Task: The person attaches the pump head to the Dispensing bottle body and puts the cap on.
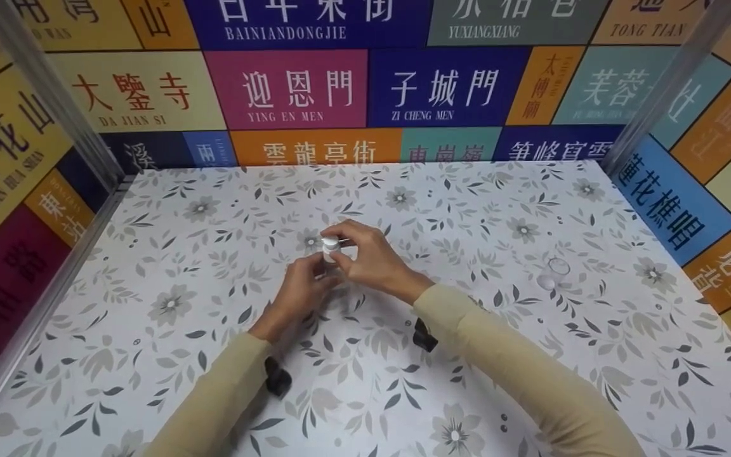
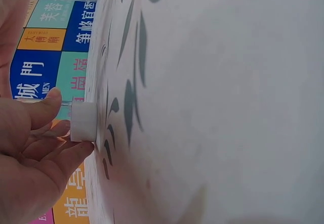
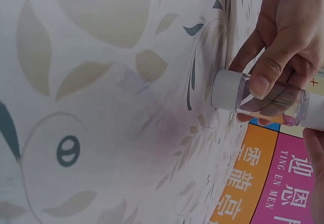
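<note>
White at both ends, clear between: bottle (image 3: 276,101) upright near the middle of the table (image 1: 340,393), gripped round its body by the left hand (image 1: 305,282), seemingly for steadiness, leaving the white top (image 1: 330,242) exposed to the right hand (image 1: 375,257) and its pinch.

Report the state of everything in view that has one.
Left hand: holds the clear bottle
Right hand: grips the white top
Clear bottle: upright
White top: at bottle's upper end; tightness unclear
Clear cup: on the table, apart from both hands
</note>
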Demonstrator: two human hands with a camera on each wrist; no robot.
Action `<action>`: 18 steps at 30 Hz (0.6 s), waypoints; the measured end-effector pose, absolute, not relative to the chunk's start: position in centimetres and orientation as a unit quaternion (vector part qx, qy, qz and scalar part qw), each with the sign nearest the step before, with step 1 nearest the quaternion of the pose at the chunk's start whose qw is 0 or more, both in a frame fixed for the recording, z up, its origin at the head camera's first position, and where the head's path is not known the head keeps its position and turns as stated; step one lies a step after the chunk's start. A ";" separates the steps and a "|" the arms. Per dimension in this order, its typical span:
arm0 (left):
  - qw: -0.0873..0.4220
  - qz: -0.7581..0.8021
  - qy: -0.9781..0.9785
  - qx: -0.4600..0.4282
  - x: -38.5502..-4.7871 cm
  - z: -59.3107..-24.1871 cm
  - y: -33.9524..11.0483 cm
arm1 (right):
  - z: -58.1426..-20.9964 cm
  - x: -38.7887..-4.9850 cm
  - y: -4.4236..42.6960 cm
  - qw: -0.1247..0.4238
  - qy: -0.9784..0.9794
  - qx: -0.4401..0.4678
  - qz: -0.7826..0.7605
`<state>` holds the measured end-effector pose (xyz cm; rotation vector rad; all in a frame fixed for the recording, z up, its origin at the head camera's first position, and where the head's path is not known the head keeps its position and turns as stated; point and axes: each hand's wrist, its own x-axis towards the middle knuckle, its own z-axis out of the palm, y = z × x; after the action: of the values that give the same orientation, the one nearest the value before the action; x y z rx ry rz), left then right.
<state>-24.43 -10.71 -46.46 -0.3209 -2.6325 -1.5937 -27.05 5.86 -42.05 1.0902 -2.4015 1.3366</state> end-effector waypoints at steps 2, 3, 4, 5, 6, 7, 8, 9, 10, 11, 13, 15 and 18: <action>0.024 -0.517 -0.849 -0.104 -24.5 -46.5 -10.7 | -42.0 -27.0 5.9 0.094 -0.813 0.368 0.442; 0.024 -0.518 -0.848 -0.104 -24.5 -46.5 -10.7 | -42.0 -27.0 5.9 0.094 -0.813 0.368 0.441; 0.025 -0.520 -0.847 -0.105 -24.5 -46.5 -10.6 | -42.0 -27.1 6.0 0.093 -0.813 0.368 0.441; 0.025 -0.523 -0.846 -0.105 -24.5 -46.5 -10.6 | -42.0 -27.0 6.0 0.093 -0.813 0.368 0.442; 0.024 -0.525 -0.844 -0.105 -24.5 -46.5 -10.6 | -42.0 -27.0 6.0 0.093 -0.813 0.368 0.442; 0.024 -0.527 -0.843 -0.106 -24.5 -46.5 -10.6 | -42.0 -27.0 6.1 0.094 -0.812 0.368 0.443; 0.025 -0.529 -0.841 -0.107 -24.4 -46.5 -10.6 | -42.0 -27.0 6.1 0.094 -0.812 0.368 0.444; 0.026 -0.531 -0.840 -0.108 -24.4 -46.5 -10.5 | -42.0 -27.0 6.1 0.096 -0.811 0.368 0.446; 0.026 -0.533 -0.838 -0.109 -24.4 -46.5 -10.5 | -42.1 -27.0 6.2 0.098 -0.811 0.367 0.446; 0.027 -0.533 -0.838 -0.109 -24.4 -46.4 -10.5 | -42.1 -27.0 6.2 0.101 -0.811 0.366 0.446; 0.029 -0.532 -0.839 -0.109 -24.4 -46.5 -10.5 | -42.2 -27.0 6.2 0.104 -0.810 0.363 0.449; 0.033 -0.529 -0.841 -0.110 -24.4 -46.5 -10.5 | -42.3 -27.0 6.1 0.108 -0.806 0.361 0.456; 0.033 -0.528 -0.842 -0.110 -24.4 -46.5 -10.5 | -42.4 -27.0 6.1 0.114 -0.798 0.358 0.471</action>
<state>-24.39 -10.54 -46.46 -0.3392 -2.5908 -1.6240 -27.02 6.08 -42.40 1.0489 -2.3397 1.3815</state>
